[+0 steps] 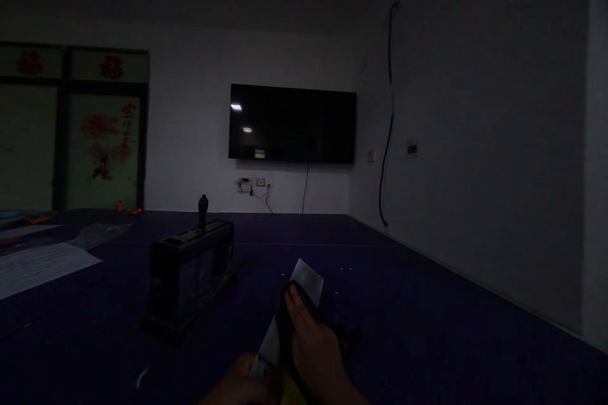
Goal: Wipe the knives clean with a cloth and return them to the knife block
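While the left hand [244, 381] is closed around the handle end of the knife [311, 280], the right hand [313, 343] lies over the blade with a dark cloth [285, 323] between palm and metal. The fingers of the right hand are extended and side by side; its thumb is hidden, so whether it pinches the blade or only presses cannot be told. The knife is at the near edge of the view, blade angled up and to the right, its pale end section exposed beyond the cloth. A yellow item [292, 392], only partly visible, is located below the cloth, between the hands.

The holder [199, 285], a black upright unit, stands on the table [394, 323] to the left of the knife and apart from it. One black handle [202, 209] projects vertically from its top. Paper [42, 269] and clear film [102, 235] lie at far left. A white scrap [141, 377] lies in front of the holder. The TV [292, 123] is mounted on the wall beyond.
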Motion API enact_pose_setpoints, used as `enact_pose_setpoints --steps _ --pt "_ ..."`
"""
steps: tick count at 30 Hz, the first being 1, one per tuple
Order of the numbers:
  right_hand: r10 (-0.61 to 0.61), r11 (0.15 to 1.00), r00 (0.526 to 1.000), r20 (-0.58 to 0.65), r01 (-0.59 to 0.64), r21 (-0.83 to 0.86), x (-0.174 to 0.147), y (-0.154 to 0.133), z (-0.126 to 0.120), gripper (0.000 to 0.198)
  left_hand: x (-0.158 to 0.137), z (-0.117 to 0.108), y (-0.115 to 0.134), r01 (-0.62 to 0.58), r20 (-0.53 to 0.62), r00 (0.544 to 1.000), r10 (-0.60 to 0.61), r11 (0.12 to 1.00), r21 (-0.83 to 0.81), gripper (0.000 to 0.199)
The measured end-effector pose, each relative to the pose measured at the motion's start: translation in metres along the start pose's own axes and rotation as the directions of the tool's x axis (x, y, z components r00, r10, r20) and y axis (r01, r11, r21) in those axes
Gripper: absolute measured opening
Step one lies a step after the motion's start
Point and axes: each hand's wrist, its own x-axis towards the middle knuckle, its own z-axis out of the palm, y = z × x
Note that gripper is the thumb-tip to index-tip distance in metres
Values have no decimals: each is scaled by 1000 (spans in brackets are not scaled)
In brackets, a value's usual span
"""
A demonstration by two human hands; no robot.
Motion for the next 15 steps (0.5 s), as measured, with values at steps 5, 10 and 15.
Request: enact_pose_setpoints --steps 5,10,15 --pt "62 998 998 -6 -61 30 0 6 3 77 -5 2 7 -39 93 995 35 998 39 22" --pt "113 992 994 -13 -112 52 -4 13 8 78 -10 6 17 -51 119 991 53 998 -21 16" --pt "98 988 995 -32 -93 126 -8 18 14 83 -15 1 15 -65 114 992 61 997 32 12"
